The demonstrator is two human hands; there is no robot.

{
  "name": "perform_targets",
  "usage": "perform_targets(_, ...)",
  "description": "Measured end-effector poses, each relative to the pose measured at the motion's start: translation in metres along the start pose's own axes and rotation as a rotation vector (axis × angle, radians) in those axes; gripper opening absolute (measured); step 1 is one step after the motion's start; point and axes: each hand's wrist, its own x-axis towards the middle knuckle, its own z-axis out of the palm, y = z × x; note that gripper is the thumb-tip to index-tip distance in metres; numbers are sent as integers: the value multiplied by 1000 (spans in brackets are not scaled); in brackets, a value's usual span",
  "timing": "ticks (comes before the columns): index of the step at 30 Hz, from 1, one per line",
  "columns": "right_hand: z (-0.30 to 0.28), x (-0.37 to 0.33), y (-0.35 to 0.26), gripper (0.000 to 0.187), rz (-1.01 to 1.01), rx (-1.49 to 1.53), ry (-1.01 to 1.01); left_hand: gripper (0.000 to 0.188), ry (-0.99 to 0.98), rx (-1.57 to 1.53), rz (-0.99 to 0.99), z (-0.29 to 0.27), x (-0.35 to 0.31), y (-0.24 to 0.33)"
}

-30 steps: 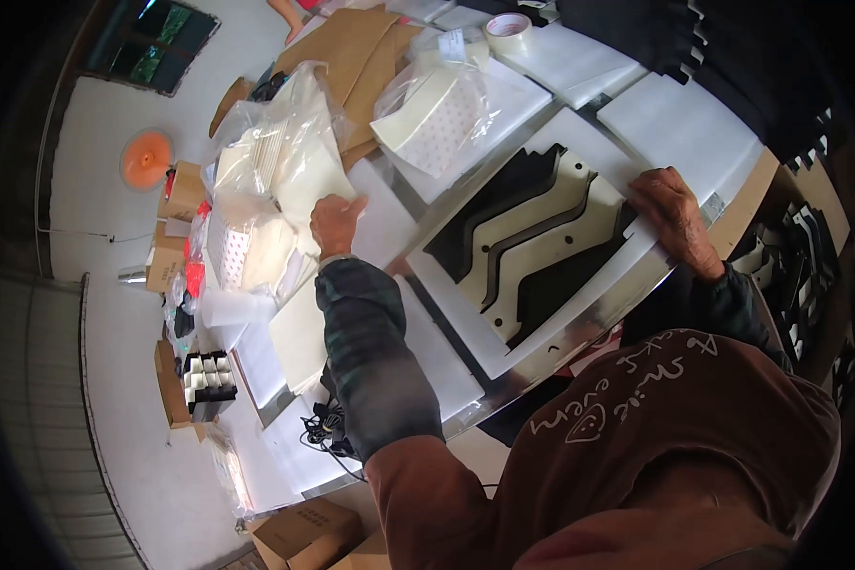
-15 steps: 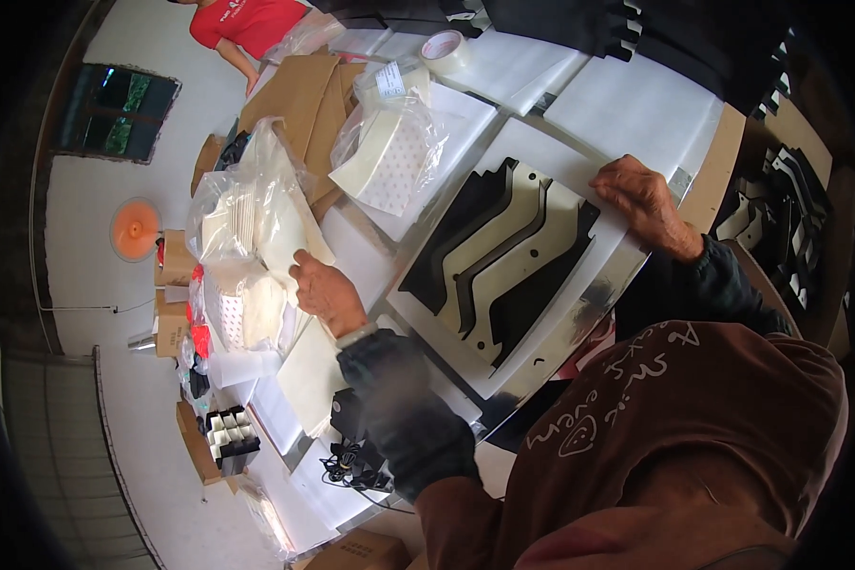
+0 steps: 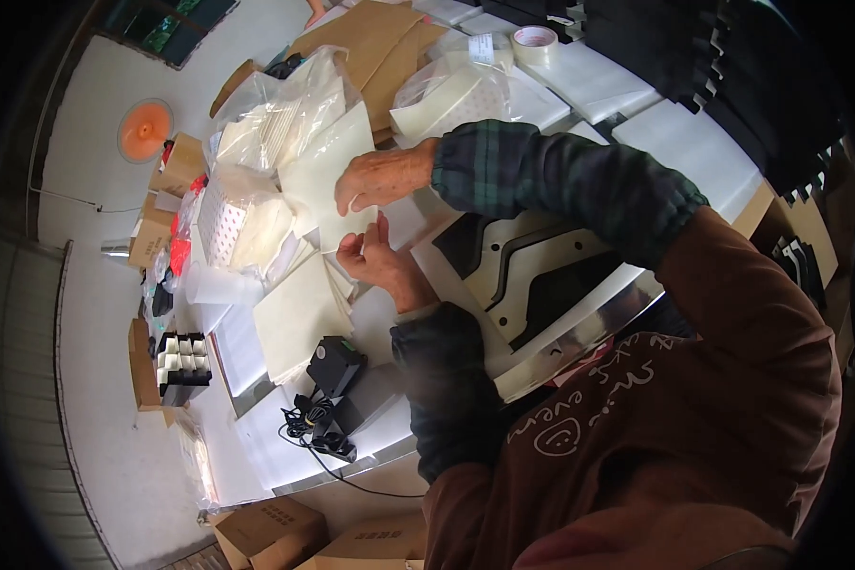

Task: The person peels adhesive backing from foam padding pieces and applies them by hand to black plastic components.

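Head view, left portion — what lies there?

Operator: On the floor at far left, an orange round object (image 3: 144,128). Nearer, a black compartment tray (image 3: 182,366) with white pieces. On the table, clear plastic bags (image 3: 266,123) of cream material, and a black device (image 3: 334,364) with cable near the table's near edge.

And the hands?

Operator: Both meet at centre over a cream sheet (image 3: 325,180). Left hand (image 3: 378,258) sits just below its near edge, fingers curled, fingertips touching the sheet. Right hand (image 3: 382,177) lies above, fingers closed, pinching the same edge.

Right of the hands?

Operator: A white panel (image 3: 541,285) with black shaped inserts, partly under the right sleeve. At far right, a tape roll (image 3: 534,40).
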Motion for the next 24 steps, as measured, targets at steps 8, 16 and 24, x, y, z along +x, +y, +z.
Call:
perform_targets(8,15,-26,24,16,-57,52,-214,36,29,-104,88,-5,15,-31)
perform_targets(16,-4,-27,16,14,-85,-54,-393,35,-36,-41,99,-6,19,-28)
perform_targets(24,18,-27,17,9,-109,-186,-252,27,2,-183,-23,-8,16,-18)
